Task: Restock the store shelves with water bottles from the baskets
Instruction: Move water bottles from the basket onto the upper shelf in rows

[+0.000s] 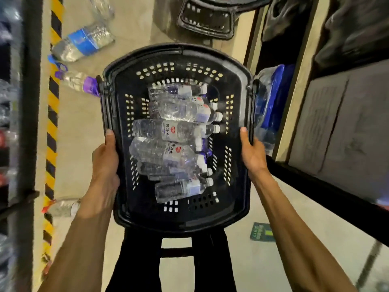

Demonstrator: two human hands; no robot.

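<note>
Basket (239, 106) gripped at both side rims, we curl our left hand (103, 171) and right hand (252, 152) over its edges, water bottles (172, 131) piled between our fingers.

Basket: you hold the black perforated plastic basket (176, 52) level in front of you, your left hand (105, 165) gripping its left rim and your right hand (252, 152) its right rim, thumbs over the edge.
Bottles inside: clear plastic water bottles with white caps (174, 131) lie piled on their sides, caps to your right.
Second basket: another black plastic basket (207, 22) stands on the floor beyond.
Floor bottles: a large blue-labelled bottle (83, 42) and a purple-capped bottle (77, 80) lie to your left.
</note>
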